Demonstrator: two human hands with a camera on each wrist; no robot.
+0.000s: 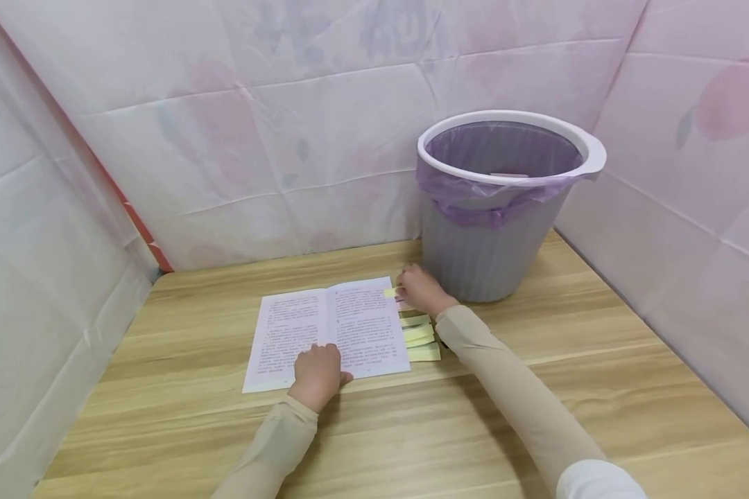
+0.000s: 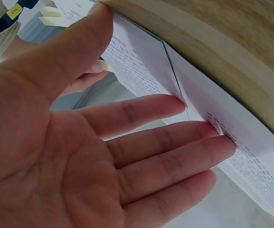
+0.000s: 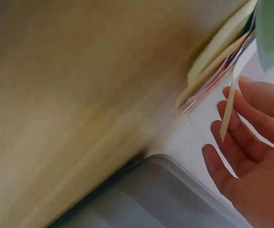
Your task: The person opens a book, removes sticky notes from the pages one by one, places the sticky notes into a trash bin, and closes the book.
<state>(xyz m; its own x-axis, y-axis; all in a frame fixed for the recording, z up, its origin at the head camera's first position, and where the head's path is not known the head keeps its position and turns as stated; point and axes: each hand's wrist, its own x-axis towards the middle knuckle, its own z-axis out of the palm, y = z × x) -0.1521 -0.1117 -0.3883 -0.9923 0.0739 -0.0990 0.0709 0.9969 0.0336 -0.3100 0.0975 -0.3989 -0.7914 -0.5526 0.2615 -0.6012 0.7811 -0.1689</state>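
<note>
An open book (image 1: pixel 365 322) with printed pages lies on the wooden table. Several yellow sticky tabs (image 1: pixel 419 336) stick out past its right edge. My left hand (image 1: pixel 317 374) rests on the lower middle of the book; in the left wrist view its fingers (image 2: pixel 165 140) are nearly straight, tips on the pages near the fold, and the thumb is spread toward the book's near edge. At the upper right edge, my right hand (image 1: pixel 421 287) pinches a yellow sticky tab (image 3: pixel 228 114) between thumb and forefinger. That tab still joins the page edge.
A grey trash bin (image 1: pixel 483 242) with a white rim and purple liner stands just beyond my right hand. Something pale shows inside it. Pale patterned sheets (image 1: pixel 324 138) hang behind and at both sides of the table (image 1: pixel 181 367).
</note>
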